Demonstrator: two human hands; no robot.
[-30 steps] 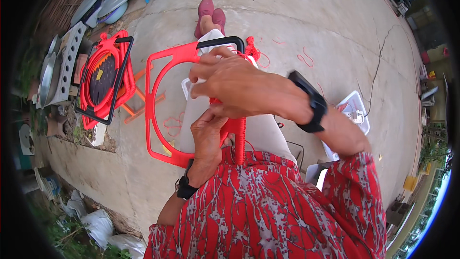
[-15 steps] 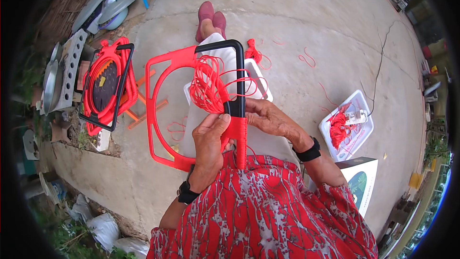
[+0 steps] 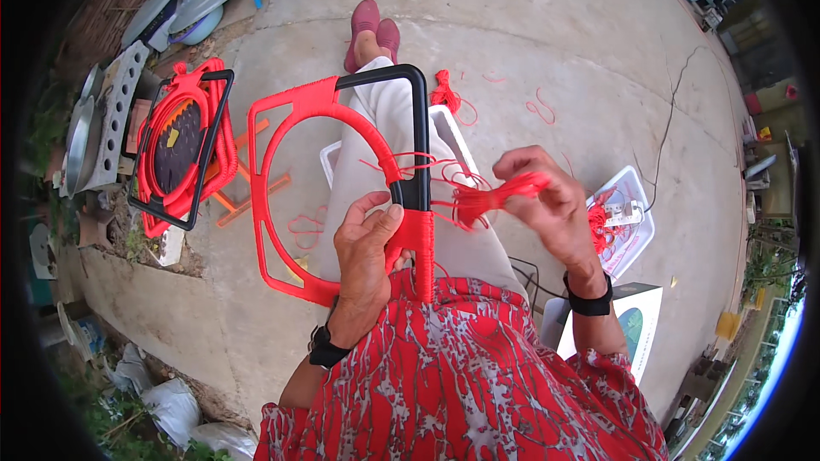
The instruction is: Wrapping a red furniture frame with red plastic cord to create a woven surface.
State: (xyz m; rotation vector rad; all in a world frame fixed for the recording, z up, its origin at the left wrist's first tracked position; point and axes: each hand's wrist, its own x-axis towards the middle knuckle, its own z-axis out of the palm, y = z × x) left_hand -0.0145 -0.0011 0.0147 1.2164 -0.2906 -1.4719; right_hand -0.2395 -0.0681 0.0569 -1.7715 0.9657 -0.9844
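A rectangular frame with a round ring inside it (image 3: 316, 96) rests over my lap, mostly wrapped in red cord. Bare black shows at its far right corner and down part of the right side. My left hand (image 3: 366, 243) is closed on the frame's lower right part, thumb on top near where the ring meets the side. To the right of the frame, my right hand (image 3: 551, 205) grips a bundle of red cord (image 3: 483, 202). Several loose strands run from the bundle to the frame's right side and through the opening between ring and side.
Similar red-wrapped frames (image 3: 184, 145) are stacked on the left, by an orange stand (image 3: 248, 201). A white basket (image 3: 636, 248) with red cord and a power strip sits at right, near a white box (image 3: 628, 324). Another cord bundle (image 3: 444, 92) lies beyond my lap.
My right hand has moved from the frame's edge out to the right and now holds the cord bundle. The bundle has passed from inside the frame to its right. The left hand keeps its hold.
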